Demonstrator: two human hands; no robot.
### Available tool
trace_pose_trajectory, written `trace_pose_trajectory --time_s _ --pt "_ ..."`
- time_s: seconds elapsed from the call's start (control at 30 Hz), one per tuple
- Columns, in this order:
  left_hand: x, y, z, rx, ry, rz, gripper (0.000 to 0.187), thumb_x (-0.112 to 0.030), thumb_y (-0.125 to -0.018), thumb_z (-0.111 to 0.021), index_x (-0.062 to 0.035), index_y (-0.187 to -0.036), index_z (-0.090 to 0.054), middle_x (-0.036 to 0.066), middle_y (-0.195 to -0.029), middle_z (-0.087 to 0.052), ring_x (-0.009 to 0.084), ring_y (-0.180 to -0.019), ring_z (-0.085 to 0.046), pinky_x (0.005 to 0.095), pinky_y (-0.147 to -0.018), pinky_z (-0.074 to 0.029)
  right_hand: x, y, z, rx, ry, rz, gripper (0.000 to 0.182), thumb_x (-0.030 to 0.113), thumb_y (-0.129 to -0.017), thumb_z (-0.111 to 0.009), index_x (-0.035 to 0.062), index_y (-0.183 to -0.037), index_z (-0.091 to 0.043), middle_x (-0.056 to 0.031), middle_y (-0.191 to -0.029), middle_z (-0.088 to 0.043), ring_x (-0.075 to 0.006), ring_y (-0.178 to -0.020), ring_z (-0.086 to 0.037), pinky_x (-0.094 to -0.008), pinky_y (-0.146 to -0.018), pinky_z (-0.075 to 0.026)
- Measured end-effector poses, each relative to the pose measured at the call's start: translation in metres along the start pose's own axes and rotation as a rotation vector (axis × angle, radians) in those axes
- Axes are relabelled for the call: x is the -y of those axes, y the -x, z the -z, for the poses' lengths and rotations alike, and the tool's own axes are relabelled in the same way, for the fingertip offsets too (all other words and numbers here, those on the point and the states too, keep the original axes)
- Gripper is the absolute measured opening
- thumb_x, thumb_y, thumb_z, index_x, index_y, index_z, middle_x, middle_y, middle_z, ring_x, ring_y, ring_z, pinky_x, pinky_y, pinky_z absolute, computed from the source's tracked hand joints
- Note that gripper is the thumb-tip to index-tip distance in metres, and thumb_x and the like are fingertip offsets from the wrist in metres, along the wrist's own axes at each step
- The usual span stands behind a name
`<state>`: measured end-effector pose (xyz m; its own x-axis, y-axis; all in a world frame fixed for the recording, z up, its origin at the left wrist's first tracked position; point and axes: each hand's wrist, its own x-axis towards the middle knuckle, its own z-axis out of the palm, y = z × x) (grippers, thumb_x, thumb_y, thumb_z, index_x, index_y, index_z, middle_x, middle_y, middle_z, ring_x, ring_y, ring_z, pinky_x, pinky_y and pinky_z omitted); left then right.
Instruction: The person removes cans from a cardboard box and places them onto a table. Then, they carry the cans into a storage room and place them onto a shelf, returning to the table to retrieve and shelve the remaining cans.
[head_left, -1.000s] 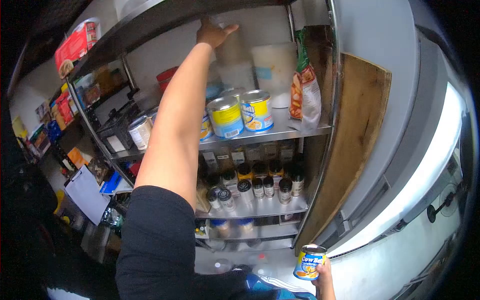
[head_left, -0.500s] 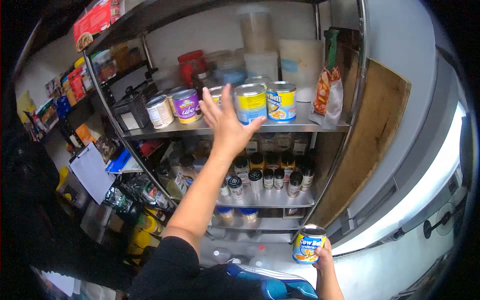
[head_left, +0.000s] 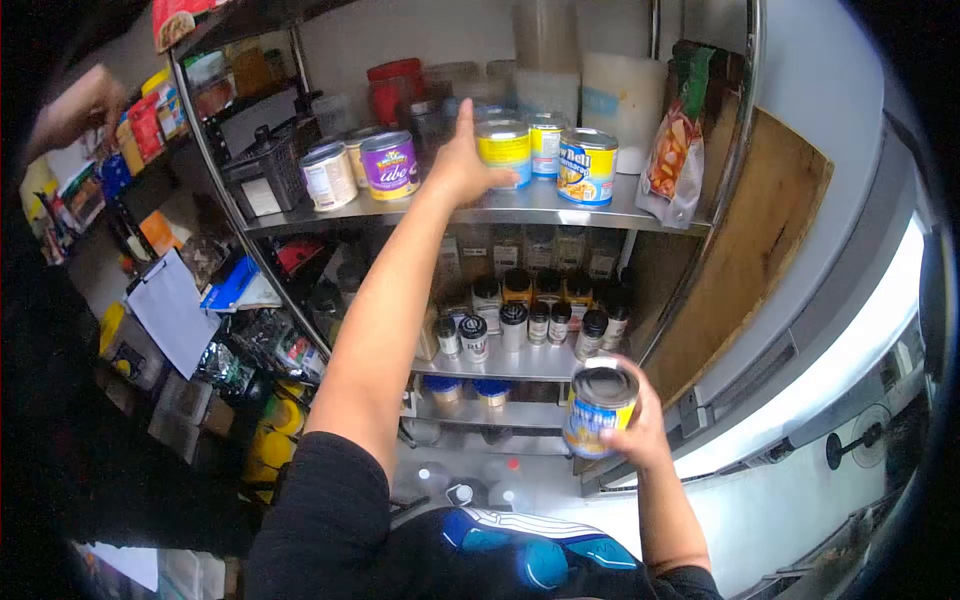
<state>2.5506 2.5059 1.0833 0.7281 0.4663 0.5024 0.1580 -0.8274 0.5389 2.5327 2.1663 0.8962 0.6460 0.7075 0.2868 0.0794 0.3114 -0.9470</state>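
My left hand (head_left: 462,175) reaches onto the upper shelf and grips a yellow-and-blue can (head_left: 505,150). Its thumb lies across the front and the index finger points up; the other fingers are hidden. Lower right, my right hand (head_left: 645,425) holds a Cow Bell condensed milk can (head_left: 597,410), slightly blurred, with its top tilted toward me. Another Cow Bell can (head_left: 587,170) stands right of my left hand, and a similar can (head_left: 545,145) sits farther back. To the left are a purple ube can (head_left: 391,168) and a pale-labelled can (head_left: 328,178).
Spice jars (head_left: 513,325) line the metal shelf below. A green-topped bag (head_left: 675,160) stands at the upper shelf's right end, a black basket (head_left: 265,175) at its left. Another person's hand (head_left: 85,105) is at the far left. A wooden board (head_left: 770,220) stands right of the rack.
My left hand has gone from spread in front of the cans to around one, which has shifted left. My right hand has raised its can. Another person's hand has appeared at left.
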Motion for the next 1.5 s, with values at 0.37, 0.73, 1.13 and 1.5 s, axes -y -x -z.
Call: trace_pose_trajectory --time_s 0.37,0.73,1.13,1.5 --pt "0.032 0.04 -0.008 -0.196 0.474 -0.335 0.097 -0.035 -0.074 -0.076 -0.0147 -0.145 -0.013 0.021 -0.139 -0.036 0.0344 -0.127 -0.037 0.0503 -0.1 -0.036 0.088 -0.172 -0.085 -0.439 0.856 0.828 0.081 0.031 -0.055 -0.083 0.0004 -0.121 -0.048 -0.0179 -0.111 -0.055 -0.0346 -0.105 -0.049 -0.042 -0.092 -0.039" --pt "0.008 0.034 -0.021 -0.285 0.162 -0.217 0.106 -0.04 -0.06 -0.082 -0.004 -0.14 -0.024 0.028 -0.131 -0.042 0.0381 -0.122 -0.044 0.0416 -0.101 -0.037 0.065 -0.222 -0.047 -0.809 1.207 0.772 0.071 0.029 -0.077 -0.07 0.0044 -0.135 -0.036 -0.03 -0.126 -0.038 -0.0439 -0.116 -0.039 -0.048 -0.098 -0.033" --pt "0.0 0.05 -0.029 -0.401 0.004 -0.267 0.09 -0.032 -0.069 -0.077 0.0049 -0.135 -0.027 0.03 -0.124 -0.048 0.0429 -0.113 -0.049 0.0444 -0.095 -0.04 0.049 -0.224 -0.049 -0.764 1.132 0.808 0.063 0.027 -0.078 -0.069 0.0049 -0.129 -0.041 -0.024 -0.113 -0.044 -0.0402 -0.108 -0.044 -0.0456 -0.093 -0.037" --pt "0.004 0.086 -0.039 -0.532 -0.15 -0.256 0.076 -0.024 -0.067 -0.077 -0.0076 -0.128 -0.035 0.029 -0.128 -0.03 0.046 -0.116 -0.034 0.0503 -0.099 -0.031 0.061 -0.226 -0.045 -0.629 1.129 0.712 0.065 0.036 -0.07 -0.076 0.0028 -0.115 -0.043 -0.0223 -0.11 -0.051 -0.0423 -0.098 -0.054 -0.0485 -0.081 -0.045"
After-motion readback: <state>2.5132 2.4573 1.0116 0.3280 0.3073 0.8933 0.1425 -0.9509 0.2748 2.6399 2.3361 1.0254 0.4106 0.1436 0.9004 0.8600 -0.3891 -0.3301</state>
